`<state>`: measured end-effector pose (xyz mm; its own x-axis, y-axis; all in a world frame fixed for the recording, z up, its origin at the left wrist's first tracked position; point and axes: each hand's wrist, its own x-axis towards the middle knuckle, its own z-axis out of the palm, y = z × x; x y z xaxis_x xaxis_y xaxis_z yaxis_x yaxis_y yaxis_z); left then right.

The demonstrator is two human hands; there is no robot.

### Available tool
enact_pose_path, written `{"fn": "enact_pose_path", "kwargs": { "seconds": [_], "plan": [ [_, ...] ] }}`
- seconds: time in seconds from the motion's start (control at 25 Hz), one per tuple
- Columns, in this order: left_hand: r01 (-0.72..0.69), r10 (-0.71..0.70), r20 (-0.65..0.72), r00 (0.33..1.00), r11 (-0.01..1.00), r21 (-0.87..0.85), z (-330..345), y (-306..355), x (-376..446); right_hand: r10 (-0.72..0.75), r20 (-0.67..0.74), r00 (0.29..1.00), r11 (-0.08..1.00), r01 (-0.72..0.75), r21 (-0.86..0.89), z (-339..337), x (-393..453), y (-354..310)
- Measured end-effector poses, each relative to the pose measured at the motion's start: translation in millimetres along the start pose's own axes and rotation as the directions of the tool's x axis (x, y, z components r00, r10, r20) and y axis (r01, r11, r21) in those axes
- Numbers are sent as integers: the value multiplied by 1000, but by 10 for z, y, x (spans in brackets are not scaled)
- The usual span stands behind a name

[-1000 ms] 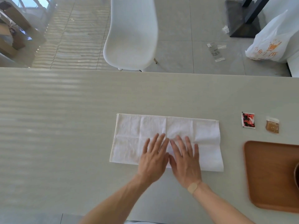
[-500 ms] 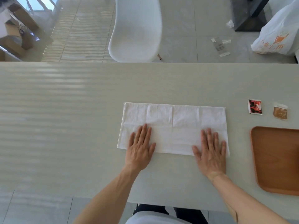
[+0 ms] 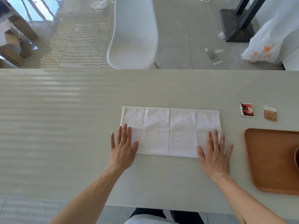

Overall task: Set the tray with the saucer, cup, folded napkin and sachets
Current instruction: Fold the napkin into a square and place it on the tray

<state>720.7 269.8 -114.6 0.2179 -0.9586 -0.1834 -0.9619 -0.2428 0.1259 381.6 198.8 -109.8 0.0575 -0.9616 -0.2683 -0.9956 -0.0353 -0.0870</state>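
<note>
Napkin [image 3: 169,131] lies flat on the table [image 3: 64,110], a long white rectangle with 3 visible crease lines, just left of the tray [image 3: 265,159]. Left hand [image 3: 123,147] spread, palm down, fingers on the napkin's near-left corner; right hand [image 3: 214,152] spread likewise, covering the near-right corner. Neither pinches anything. Judged step: flattening before another fold. 2 sachets sit beyond the tray's far-left corner, apart from it: red sachet [image 3: 247,110] and amber sachet [image 3: 270,113], not yet on the tray. Risks: the napkin looks thin and light, so a fold started from 1 corner only could skew the edges or drag the whole sheet across the smooth table; a right-hand sweep toward the tray could nudge it or scatter the sachets. Hidden or unclear: the tray runs off the right edge; a dark curved rim [image 3: 296,157] shows there, cup or saucer, cannot tell which, and the other piece is not visible. Sachet printing unreadable. Number of napkin layers cannot be told.
</note>
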Motion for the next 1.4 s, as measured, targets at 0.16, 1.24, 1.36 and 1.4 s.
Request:
{"fn": "enact_pose_path", "kwargs": {
  "seconds": [0.16,1.24,1.36,1.4],
  "plan": [
    [-283,279,-76,957,958,-54,-59,668,519,-278,-73,958,959,280,27,-80,390,-674],
    [350,-371,-37,928,900,-259,-200,-271,485,76,-99,992,988,-61,145,101,201,293],
    [515,-511,136,849,740,-432,-348,-95,540,94,-53,994,991,-89,103,165,-62,337],
    [568,-546,196,814,680,-463,-378,-35,593,102,-39,994,991,-98,90,175,-107,326]
  ]
}}
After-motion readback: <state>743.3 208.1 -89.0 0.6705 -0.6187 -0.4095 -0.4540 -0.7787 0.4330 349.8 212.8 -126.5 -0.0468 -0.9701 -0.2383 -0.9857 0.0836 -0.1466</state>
